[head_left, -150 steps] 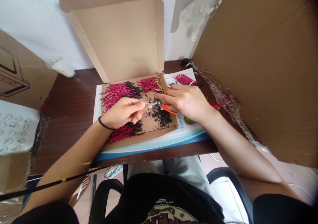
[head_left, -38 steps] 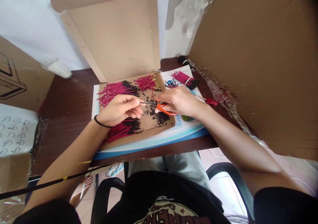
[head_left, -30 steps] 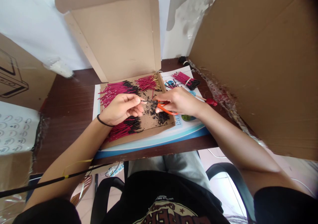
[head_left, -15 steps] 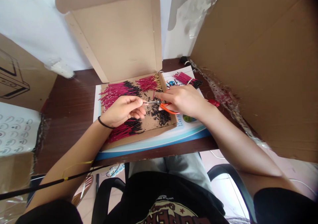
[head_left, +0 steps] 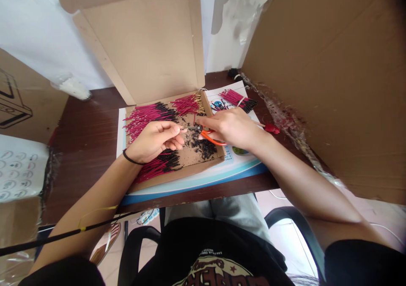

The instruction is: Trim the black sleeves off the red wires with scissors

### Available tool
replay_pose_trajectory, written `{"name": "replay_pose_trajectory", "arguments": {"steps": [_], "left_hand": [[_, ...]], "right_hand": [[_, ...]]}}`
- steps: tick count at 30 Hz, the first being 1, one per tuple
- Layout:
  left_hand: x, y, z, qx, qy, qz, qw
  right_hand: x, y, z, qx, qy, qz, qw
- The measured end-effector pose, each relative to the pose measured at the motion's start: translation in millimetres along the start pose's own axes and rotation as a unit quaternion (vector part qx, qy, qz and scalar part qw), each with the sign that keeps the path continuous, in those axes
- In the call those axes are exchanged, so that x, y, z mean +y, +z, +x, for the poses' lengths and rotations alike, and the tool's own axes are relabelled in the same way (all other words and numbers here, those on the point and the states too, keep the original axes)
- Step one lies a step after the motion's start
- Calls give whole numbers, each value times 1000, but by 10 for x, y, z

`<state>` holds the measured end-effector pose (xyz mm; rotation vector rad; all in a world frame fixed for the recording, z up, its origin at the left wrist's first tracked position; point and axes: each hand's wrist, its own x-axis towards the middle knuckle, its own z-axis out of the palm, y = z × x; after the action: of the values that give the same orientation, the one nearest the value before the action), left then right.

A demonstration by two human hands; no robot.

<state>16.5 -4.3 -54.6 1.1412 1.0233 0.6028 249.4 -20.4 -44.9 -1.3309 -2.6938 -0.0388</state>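
My right hand (head_left: 233, 127) grips the orange-handled scissors (head_left: 211, 139), their blades pointing left toward my left hand. The thumb and forefinger of my left hand (head_left: 157, 140) are pinched together at the blade tips; what they hold is too small to make out. Both hands are over an open cardboard box (head_left: 187, 168). Inside it, red wires with black ends (head_left: 146, 117) lie at the left, above and below my left hand. A smaller pile of red wires with gold tips (head_left: 187, 105) sits at the back. Black scraps (head_left: 204, 148) are scattered beneath the scissors.
The box's raised lid (head_left: 146, 45) stands behind. Right of the box lie a banded bundle of red wires (head_left: 236, 99) and a red object (head_left: 272, 128). A large cardboard panel (head_left: 330, 83) rises at the right. A dark cord (head_left: 60, 236) crosses the lower left.
The head view has shifted slightly. The scissors' blades have come closer to the fingertips of my left hand, which keeps its pinch. The box and piles are otherwise unchanged.
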Motion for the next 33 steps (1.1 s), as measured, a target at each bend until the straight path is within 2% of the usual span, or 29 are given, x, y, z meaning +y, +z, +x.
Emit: {"name": "replay_pose_trajectory", "arguments": {"steps": [4, 9, 21, 33], "left_hand": [[-19, 24, 2, 10, 9, -11, 1000], [-45, 41, -5, 21, 37, -4, 999], [-57, 39, 7, 6, 19, 11, 1000], [-4, 100, -38, 51, -4, 18, 999]], "right_hand": [[35, 59, 7, 27, 1, 26, 999], [36, 69, -5, 84, -14, 4, 996], [35, 35, -23, 85, -49, -62, 993], [-8, 45, -12, 99, -50, -72, 991]]}}
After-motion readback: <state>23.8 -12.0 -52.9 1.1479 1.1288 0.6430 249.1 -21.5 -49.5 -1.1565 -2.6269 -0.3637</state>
